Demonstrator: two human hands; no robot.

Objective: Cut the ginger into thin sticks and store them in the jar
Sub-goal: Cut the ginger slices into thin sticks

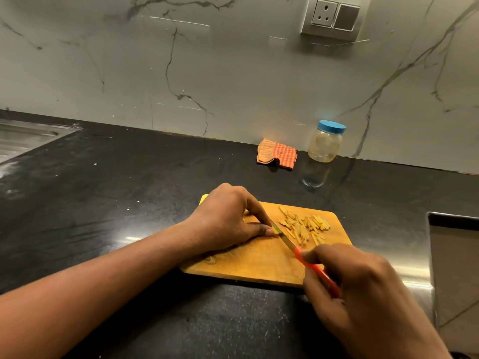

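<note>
Countertop (129, 203), black beneath marble wall (233, 73): left grip (228, 218) pinches ginger (276, 230), right grip (363, 288) holds knife (286, 240).

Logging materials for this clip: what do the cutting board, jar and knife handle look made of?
The cutting board: wood, matte, visible grain. The jar: clear plastic or glass, cannot tell; blue lid looks plastic. The knife handle: glossy red, probably plastic.

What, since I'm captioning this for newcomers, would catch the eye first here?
On the board, the left hand pins a small ginger piece while the right hand grips a red-handled knife, blade against it. A pile of cut sticks lies just right of the blade. By the wall stands a blue-lidded jar, lid on, a checked cloth to its left.
</note>
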